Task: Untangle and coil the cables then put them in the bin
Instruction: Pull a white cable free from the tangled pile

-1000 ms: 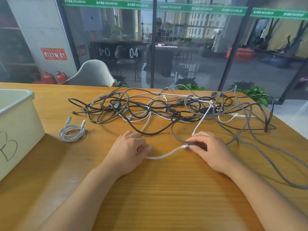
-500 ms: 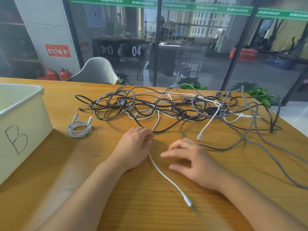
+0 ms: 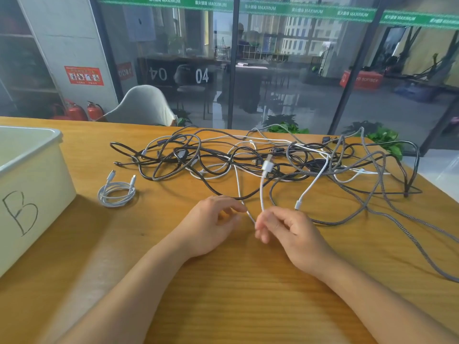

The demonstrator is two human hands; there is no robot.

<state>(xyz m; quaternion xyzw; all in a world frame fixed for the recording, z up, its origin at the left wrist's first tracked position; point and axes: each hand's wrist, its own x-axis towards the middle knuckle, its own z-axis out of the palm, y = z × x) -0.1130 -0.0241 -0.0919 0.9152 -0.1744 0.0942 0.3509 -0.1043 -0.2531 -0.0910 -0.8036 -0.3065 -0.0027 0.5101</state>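
Both hands sit near the middle of the light wooden table, just on the near side of the heap of tangled black, grey braided and white cables that spreads across its far right half. The left hand has its fingers curled, thumb and forefinger nipping a thin white cable where it comes down from the heap. The right hand is close beside it, fingertips pinched on the same cable, though motion blur there makes the exact hold hard to read. Between them the cable folds into a narrow loop that rises toward its white plug, which lies on the heap. Holding it at two close points looks meant to start a coil while the left hand anchors the strand against the pull of the tangle.

A small, already coiled white cable lies to the left, near the cream plastic bin marked "B", probably parked there for an easy drop. The bin stands at the left edge; none of the cables in view is inside it.
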